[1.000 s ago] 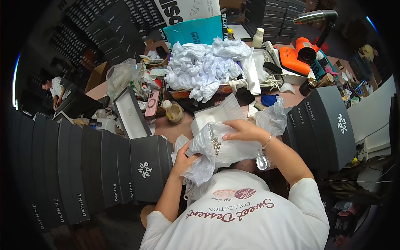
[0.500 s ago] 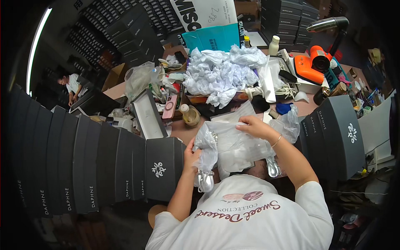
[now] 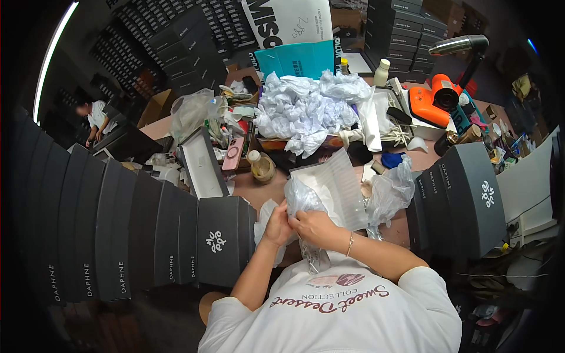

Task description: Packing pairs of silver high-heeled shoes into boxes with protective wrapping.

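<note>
Thin crinkly wrap (image 3: pixel 303 195), whitish & semi-see-through, is held at approx. 12 o'clock of the hands; its contents can't be made out. By L hand (image 3: pixel 276 226) & R hand (image 3: pixel 316 228), close together, it's gripped, fingers clamped on it; some fingertips are hidden. At approx. 5 o'clock a shiny silvery item (image 3: pixel 313 259) is only partly seen, shape unclear. At 1–2, ribbed foam sheet (image 3: pixel 346 187); at 2–3, crumpled plastic bag (image 3: pixel 391 191); at 12, farther off, heaped crumpled tissue (image 3: pixel 312 109).
</note>
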The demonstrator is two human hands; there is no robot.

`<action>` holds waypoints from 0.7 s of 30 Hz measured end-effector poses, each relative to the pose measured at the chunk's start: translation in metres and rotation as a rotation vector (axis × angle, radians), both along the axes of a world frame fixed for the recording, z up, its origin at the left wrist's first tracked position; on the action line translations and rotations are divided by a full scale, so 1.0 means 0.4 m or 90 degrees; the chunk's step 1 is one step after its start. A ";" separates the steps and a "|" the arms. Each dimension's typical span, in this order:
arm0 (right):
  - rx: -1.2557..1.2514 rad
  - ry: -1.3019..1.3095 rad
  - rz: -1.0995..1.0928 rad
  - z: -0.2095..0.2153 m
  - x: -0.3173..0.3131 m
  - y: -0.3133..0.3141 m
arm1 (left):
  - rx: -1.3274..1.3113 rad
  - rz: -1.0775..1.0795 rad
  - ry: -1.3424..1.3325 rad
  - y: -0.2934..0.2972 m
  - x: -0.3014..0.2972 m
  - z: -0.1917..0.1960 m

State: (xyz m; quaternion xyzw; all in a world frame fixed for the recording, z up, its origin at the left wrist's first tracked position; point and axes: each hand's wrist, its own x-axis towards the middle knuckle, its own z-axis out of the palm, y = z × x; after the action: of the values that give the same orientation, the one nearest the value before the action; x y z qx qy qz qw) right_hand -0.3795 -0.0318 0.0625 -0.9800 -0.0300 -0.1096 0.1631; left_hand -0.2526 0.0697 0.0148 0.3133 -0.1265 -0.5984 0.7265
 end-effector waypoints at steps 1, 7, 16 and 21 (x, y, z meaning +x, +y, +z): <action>-0.043 0.002 0.023 0.001 0.002 0.003 | 0.051 0.012 -0.097 -0.014 -0.003 0.008; -0.076 0.012 0.020 0.021 -0.044 0.012 | 0.098 0.077 -0.364 -0.040 -0.029 0.010; -0.008 0.124 -0.066 0.067 -0.117 -0.021 | 0.208 0.155 -0.632 -0.033 -0.023 -0.057; -0.038 0.149 -0.088 0.053 -0.015 -0.040 | 0.246 0.133 -0.647 -0.042 -0.014 -0.031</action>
State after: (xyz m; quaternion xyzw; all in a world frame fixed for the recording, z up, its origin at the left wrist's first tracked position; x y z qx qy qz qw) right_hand -0.3853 -0.0480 0.0839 -0.9902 0.0533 -0.0043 0.1286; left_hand -0.2583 0.0530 0.0026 0.7012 -0.3173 -0.3086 0.5590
